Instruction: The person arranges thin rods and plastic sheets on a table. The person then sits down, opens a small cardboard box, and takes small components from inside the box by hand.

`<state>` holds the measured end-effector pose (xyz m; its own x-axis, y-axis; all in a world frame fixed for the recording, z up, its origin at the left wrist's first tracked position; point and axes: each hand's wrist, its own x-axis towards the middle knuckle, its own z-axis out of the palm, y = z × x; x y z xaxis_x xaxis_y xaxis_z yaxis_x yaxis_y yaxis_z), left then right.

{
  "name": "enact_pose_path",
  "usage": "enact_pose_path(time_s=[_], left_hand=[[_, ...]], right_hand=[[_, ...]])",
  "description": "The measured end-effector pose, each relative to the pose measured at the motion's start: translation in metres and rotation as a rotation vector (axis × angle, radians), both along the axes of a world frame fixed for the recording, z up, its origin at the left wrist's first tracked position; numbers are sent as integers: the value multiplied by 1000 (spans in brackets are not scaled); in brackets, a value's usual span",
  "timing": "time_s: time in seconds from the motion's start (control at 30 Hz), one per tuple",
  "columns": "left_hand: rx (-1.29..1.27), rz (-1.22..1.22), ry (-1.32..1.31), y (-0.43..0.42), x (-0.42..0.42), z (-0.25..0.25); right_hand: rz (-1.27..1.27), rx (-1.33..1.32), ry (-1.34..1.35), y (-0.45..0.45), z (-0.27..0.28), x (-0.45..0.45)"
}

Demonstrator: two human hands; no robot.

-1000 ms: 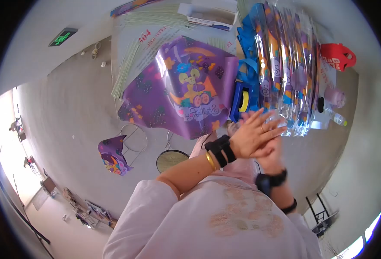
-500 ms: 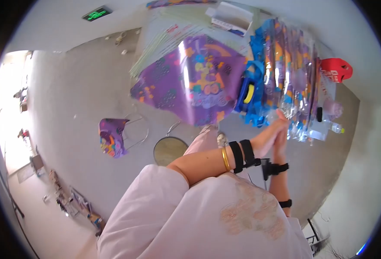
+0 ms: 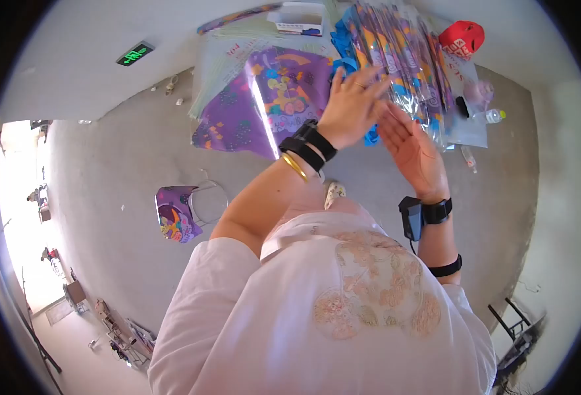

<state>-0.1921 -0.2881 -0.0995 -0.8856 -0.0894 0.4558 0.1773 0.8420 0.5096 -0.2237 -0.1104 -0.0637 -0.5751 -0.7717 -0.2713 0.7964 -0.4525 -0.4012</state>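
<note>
My left hand [image 3: 353, 112] hangs over the table with its fingers spread, back of the hand up, and appears to hold nothing. Just right of it, my right hand [image 3: 414, 153] is open, palm showing and fingers stretched out; the fingertips of the two hands almost meet. Beyond them lies a pile of purple and orange printed packets [image 3: 409, 56] in shiny clear plastic. Blue material [image 3: 344, 64] shows along the pile's left side, partly hidden by my left hand. A large glossy purple printed sheet [image 3: 228, 108] lies to the left, beside my left wrist.
A white open box [image 3: 301, 20] stands at the table's back. Right of the packets are a red cap-like thing [image 3: 463, 39], a black object [image 3: 461, 106] and a clear bottle [image 3: 494, 116]. On the left, a purple printed piece [image 3: 178, 214] rests by a metal-framed seat.
My hands were close together at the packets' near edge; now they are apart and open, the left shifted left. The view has moved, and the round stool top no longer shows.
</note>
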Motion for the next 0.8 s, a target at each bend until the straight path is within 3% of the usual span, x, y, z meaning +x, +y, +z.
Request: enact_pose_path(time_s=[0.03, 0.1, 0.13, 0.2, 0.4, 0.5, 0.57, 0.6, 0.8], left_hand=[[90, 46, 11, -16, 3, 1], [667, 53, -217, -43, 20, 15], [1119, 17, -193, -51, 30, 28], [1366, 87, -188, -80, 49, 36], [1570, 278, 77, -117, 97, 81], [1665, 286, 164, -137, 96, 84], [1909, 96, 168, -159, 96, 79], [1963, 122, 180, -161, 90, 86], [2192, -253, 87, -224, 72, 69]], right_hand=[[-131, 350, 73, -8, 12, 5], [-94, 170, 81, 19, -24, -14], [-2, 8, 134, 25, -31, -21], [-48, 69, 129, 23, -15, -19], [4, -70, 255, -2, -8, -25], [54, 198, 284, -36, 6, -16], [162, 155, 391, -62, 9, -14], [182, 100, 468, -71, 10, -12], [59, 260, 764, -147, 18, -9]])
